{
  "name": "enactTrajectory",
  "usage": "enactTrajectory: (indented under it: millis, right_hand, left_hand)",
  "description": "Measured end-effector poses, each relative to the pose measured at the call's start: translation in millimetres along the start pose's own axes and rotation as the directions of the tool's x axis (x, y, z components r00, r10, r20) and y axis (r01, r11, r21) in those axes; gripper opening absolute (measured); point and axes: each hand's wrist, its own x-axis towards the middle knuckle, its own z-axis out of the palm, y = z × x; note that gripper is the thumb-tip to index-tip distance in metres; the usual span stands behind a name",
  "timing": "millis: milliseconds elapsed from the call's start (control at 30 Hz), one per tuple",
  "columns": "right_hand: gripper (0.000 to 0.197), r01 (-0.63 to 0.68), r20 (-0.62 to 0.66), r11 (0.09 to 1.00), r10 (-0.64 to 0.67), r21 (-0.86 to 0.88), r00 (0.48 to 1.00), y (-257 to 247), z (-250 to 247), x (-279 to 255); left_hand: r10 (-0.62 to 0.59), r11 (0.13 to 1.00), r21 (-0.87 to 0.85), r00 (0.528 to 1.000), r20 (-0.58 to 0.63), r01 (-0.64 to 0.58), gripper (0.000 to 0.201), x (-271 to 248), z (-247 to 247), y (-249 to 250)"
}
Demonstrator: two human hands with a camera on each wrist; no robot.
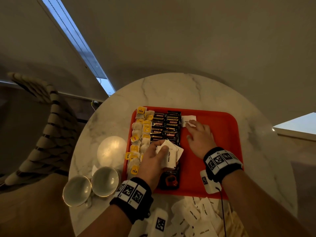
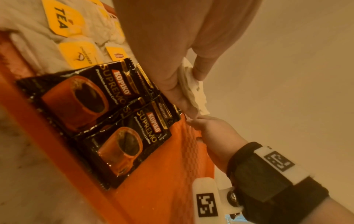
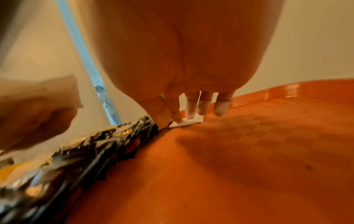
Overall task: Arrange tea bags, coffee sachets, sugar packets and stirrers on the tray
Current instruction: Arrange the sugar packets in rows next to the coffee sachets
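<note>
A small sheaf of white sugar packets (image 1: 168, 153) is pinched in the left hand (image 1: 153, 159) grip above the coffee sachets (image 1: 165, 127), while one packet (image 1: 188, 120), seemingly light, thin, soft and best taken by its edges, is pressed flat by the outstretched right hand (image 1: 200, 139) onto the orange tray (image 1: 222, 127).

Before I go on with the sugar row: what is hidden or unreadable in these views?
- Packet count in the left hand: head view, sugar packets overlap.
- Print on the placed packet: head view, too small; the right hand's fingertips cover its near edge.
- Loose packets off the tray: head view, cut by the bottom edge.
- Stirrers: cannot be made out.
</note>
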Motion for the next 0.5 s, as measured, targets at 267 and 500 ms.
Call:
enactTrajectory:
  millis: [267,500]
  right_hand:
    - [0.06,0.026,0.034,0.992,-0.031,0.12,0.999,-2.0,5.2,3.9]
    - [0.026,0.017,-0.155,0.856,0.074,0.517,0.985,-11.5,-31.8,-36.4]
  left_hand:
    - [0.034,0.999,0.02,0.999,0.022,-0.034,0.019,-5.8,-1.2,-2.5]
    - [0.056,0.998,0.006,0.998,-0.014,-0.055,0.022,-0.8,0.2,-2.0]
